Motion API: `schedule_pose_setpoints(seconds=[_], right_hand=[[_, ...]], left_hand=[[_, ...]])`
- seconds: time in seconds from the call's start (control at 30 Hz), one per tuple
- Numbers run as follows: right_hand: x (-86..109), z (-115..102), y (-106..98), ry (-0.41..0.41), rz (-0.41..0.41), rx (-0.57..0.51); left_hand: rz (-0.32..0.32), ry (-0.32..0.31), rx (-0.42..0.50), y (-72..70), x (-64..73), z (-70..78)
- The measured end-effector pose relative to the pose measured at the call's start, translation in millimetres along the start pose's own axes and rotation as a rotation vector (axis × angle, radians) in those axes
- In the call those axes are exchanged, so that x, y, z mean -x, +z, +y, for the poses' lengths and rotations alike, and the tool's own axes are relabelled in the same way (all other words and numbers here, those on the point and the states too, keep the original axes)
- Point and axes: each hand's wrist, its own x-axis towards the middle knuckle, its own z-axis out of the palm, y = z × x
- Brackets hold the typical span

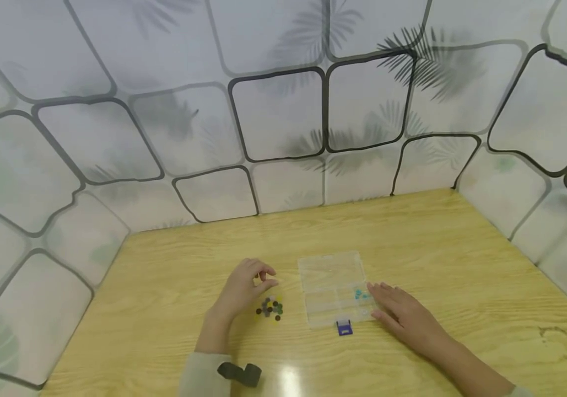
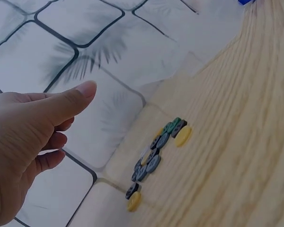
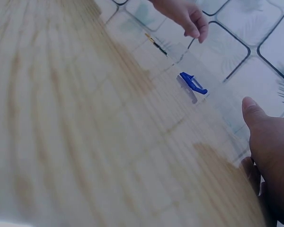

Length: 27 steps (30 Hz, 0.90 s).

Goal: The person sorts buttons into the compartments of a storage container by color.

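Observation:
A cluster of small round buttons (image 1: 269, 309), black, grey, green and yellow, lies on the table; in the left wrist view the buttons (image 2: 154, 161) show holes. My left hand (image 1: 244, 284) is just above and behind them, its thumb apart from loosely bent fingers, with nothing visible between them. To the right lies a clear plastic box (image 1: 320, 314) with its clear lid (image 1: 330, 272) laid back. Light blue pieces (image 1: 361, 294) are in its right part. A blue latch (image 1: 344, 328) juts from its front edge. My right hand (image 1: 407, 320) rests at the box's right side, fingers extended.
The wood-grain table (image 1: 462, 259) meets a patterned wall covering (image 1: 283, 116) at the back and both sides. A dark strap (image 1: 239, 374) is on my left sleeve.

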Motion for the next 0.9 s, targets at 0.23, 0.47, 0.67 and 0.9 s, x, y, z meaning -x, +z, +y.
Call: schedule_pose_setpoints(seconds=[0.23,0.47,0.67,0.9], right_hand=[[0.3,-0.9,-1.3,0.005,-0.009,-0.008],[-0.7,-1.7,-1.4,0.002,-0.004,0.002],[-0.7,-1.7,-2.3,0.005,-0.009,-0.003],[-0.5,-1.3,-2.0,0.004,-0.011,-0.015]], left_hand=[[-0.048,-0.031,0.061,4.9,5.8,-14.4],[-0.136,-0.176,0.153,9.6,10.8,-23.0],[-0.246,-0.256,0.311,13.8,10.4,-26.5],[-0.269,-0.255,0.266,16.6,12.0,-26.9]])
